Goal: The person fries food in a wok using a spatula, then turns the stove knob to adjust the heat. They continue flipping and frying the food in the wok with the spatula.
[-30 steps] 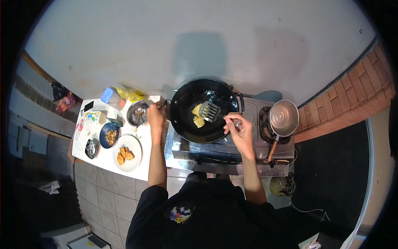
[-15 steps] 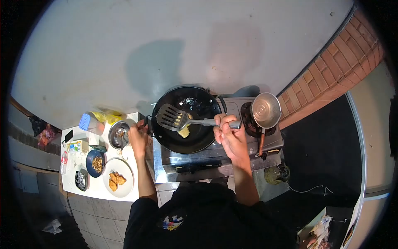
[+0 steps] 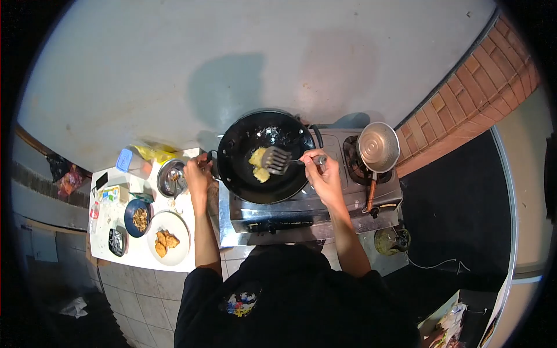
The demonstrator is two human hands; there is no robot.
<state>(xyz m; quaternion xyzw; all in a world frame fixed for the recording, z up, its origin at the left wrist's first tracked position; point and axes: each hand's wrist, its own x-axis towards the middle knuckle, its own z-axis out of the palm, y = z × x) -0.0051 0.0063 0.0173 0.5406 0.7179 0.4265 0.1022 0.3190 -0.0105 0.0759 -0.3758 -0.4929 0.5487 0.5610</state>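
A slotted metal spatula (image 3: 277,160) is in my right hand (image 3: 326,180), fingers closed round its handle. Its head is low in the black wok (image 3: 272,188), at the right side of yellowish pieces of food (image 3: 259,158). My left hand (image 3: 198,169) is closed between the metal bowl (image 3: 172,178) and the wok's left handle; whether it grips the bowl's rim, the wok's handle or something small cannot be made out.
The white table (image 3: 133,258) bears a plate (image 3: 181,252) with fried pieces, a blue bowl (image 3: 130,223), a black dish (image 3: 116,242) and a blue-lidded container (image 3: 124,160). A small saucepan (image 3: 378,146) sits on the right burner, a gas cylinder (image 3: 392,240) below.
The spatula has turned and dropped lower into the wok, toward the food, with my right hand moving slightly down its angle. More of the food shows now. The whole view has shifted slightly.
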